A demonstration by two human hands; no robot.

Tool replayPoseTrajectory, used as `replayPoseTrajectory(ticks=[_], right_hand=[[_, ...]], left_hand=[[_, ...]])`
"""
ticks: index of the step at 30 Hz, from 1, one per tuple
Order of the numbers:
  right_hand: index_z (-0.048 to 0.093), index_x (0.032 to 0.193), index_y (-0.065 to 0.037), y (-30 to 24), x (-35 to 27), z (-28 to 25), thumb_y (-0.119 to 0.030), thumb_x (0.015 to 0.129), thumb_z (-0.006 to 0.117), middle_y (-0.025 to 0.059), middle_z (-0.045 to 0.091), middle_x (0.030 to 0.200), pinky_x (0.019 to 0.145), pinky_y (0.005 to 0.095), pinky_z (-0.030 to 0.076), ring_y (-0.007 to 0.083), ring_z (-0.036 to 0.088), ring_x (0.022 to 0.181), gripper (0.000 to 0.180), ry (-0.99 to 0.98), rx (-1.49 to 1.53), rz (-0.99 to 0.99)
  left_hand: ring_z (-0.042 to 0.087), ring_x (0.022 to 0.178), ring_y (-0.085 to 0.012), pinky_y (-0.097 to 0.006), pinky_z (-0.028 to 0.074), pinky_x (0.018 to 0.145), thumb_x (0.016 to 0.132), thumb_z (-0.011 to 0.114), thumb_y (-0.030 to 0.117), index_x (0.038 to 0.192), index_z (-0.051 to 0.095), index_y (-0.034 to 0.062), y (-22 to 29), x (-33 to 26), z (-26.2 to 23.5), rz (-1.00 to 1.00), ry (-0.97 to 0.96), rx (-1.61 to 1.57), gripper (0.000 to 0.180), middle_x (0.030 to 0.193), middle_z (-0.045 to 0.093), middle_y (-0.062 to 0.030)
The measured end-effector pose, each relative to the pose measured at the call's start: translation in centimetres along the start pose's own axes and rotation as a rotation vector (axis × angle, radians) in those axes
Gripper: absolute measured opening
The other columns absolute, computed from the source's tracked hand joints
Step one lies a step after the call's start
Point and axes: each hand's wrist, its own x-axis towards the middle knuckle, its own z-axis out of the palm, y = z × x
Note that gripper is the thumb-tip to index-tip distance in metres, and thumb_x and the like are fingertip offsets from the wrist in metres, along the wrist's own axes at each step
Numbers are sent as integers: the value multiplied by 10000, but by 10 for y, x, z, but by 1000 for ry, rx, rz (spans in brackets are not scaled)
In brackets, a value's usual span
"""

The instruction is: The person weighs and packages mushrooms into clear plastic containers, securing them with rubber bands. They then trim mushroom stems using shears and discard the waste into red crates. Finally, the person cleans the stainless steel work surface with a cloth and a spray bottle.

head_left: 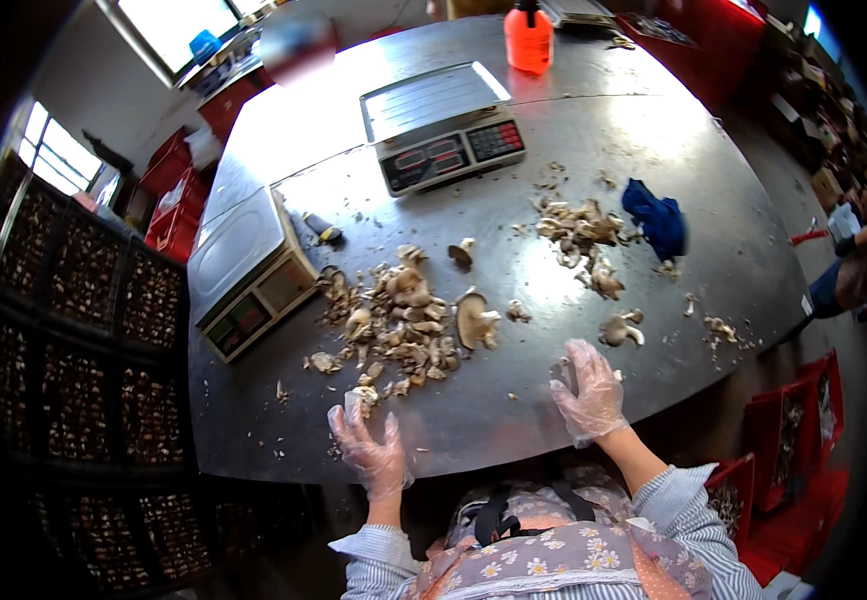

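Clear plastic gloves cover both my hands. My left hand [371, 452] is at the table's near edge with its fingers apart, close to a small pale mushroom piece [365, 396] by its fingertips. Beyond it spreads a heap of mushrooms [415, 325], grey-brown caps and pale stems mixed with scraps. My right hand [589, 396] hovers over or rests on the metal table [498, 425], fingers stretched out. A small greyish bit shows by its thumb; whether it touches the hand I cannot make out. Ahead of that hand lies a single mushroom [621, 328]. One broad-capped mushroom [475, 320] sits beside the heap.
Two weighing scales [441, 140] [253, 275] stand at the back and left. A second mushroom pile [583, 235] lies by a blue cloth [655, 217]. Farther back is an orange bottle [528, 42]. Black crates [83, 345] are stacked left, red crates [788, 430] right; a person [858, 265] is far right.
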Motion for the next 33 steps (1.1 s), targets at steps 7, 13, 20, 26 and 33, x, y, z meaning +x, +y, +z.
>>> replayPoseTrajectory(ticks=[7, 13, 20, 26, 33], right_hand=[[517, 1420, -274, -63, 133, 70, -187, 914, 575, 112, 518, 1431, 1032, 467, 458, 332, 470, 1330, 516, -136, -255, -607], [588, 1162, -140, -63, 188, 68, -37, 766, 649, 161, 580, 1070, 870, 440, 533, 375, 607, 1019, 414, -65, 273, -384], [627, 1202, -195, -68, 272, 77, -202, 721, 744, 183, 483, 1453, 1060, 457, 453, 353, 483, 1325, 495, -243, -15, -616], [580, 1300, -225, -84, 297, 114, -141, 750, 711, 143, 546, 1329, 1012, 422, 489, 325, 526, 1272, 571, -657, -160, -566], [325, 1556, -306, -128, 341, 119, -17, 723, 672, 142, 445, 1454, 1026, 409, 489, 368, 578, 1219, 948, -715, -125, -536]], left_hand=[[397, 1384, -428, -509, 392, 1115, 778, 826, 315, 1399, 527, 132, 39, 78, 56, 142, -75, -163, 713, 1465, 412, -217], [334, 1460, -365, -461, 378, 1144, 709, 828, 504, 1569, 283, 159, 76, 173, 110, 130, -658, 140, 1076, 1590, 332, -168], [672, 898, -352, -446, 553, 789, 752, 632, 8, 1206, 659, 126, 77, 168, 126, 382, -225, -31, 470, 980, 678, -134], [695, 847, -260, -373, 557, 802, 892, 611, 18, 1083, 681, 59, 8, 196, 86, -79, 3, -351, 208, 1019, 700, -136], [611, 1162, -371, -428, 495, 999, 797, 770, 186, 1402, 546, 150, -48, 256, 97, -283, -372, -220, 646, 1328, 576, -204]])
